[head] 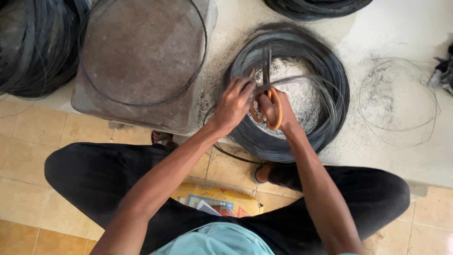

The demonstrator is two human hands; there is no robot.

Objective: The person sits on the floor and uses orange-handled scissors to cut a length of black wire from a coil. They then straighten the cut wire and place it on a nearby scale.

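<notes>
Nearest to us, a pale blue-green shirt (214,240) and dark trousers (108,177) frame a person seated with knees spread over a yellow tiled floor (33,137), a yellow printed paper sack (219,200) lying between the legs. Both forearms reach forward to a large coil of dark grey wire (330,85) lying flat on a pale, dusty concrete floor slab (401,33) just beyond the feet. The right hand (278,107) has its grip closed through the orange handles of a pair of scissors (272,109), whose blades point away from the person across the coil's open middle. The left hand (234,103) sits just beside it, touching the scissors' handle end, its fingers pinched narrow on strands of wire drawn from the coil's near-left side. Left of the coil stands a square grey stone block (141,52) with a single thin wire hoop (200,56) lying on its top. Another heavy bundle of dark wire (33,47) fills the slab's far-left corner, a third (316,7) shows at the far edge, and a loose thin wire ring (398,101) lies near the right edge.
</notes>
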